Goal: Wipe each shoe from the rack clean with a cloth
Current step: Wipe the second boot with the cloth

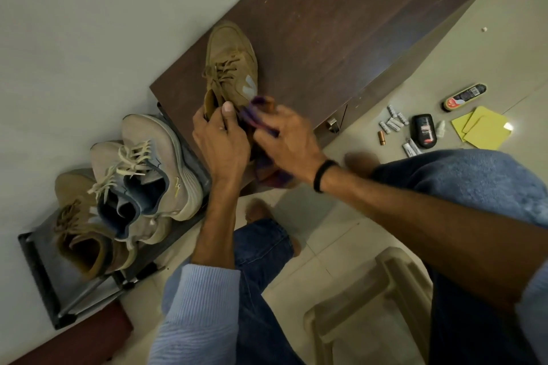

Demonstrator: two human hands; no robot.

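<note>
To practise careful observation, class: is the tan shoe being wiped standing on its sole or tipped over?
Standing on its sole: the tan shoe sits on the cabinet top, laces facing up.

Tan suede, matching laces and a pale blue-white side mark on the shoe (229, 65) in the left hand (219, 142). Purple and orange in the cloth (257, 109) under the right hand (287, 139), a black band (323, 175) at that wrist. Dark brown wood grain across the bench (326, 24) beyond both hands. Left of the hands, beige trainers (154, 157) with cream laces and blue-grey lining, plus a second tan shoe (80, 231), on a black rack (38, 270). Right of the hands, yellow sheets (483, 130) on cream floor tiles (510, 47). Below the hands, pale blue ribbed sleeve (201, 305) and dark blue jeans (261, 261).
</note>
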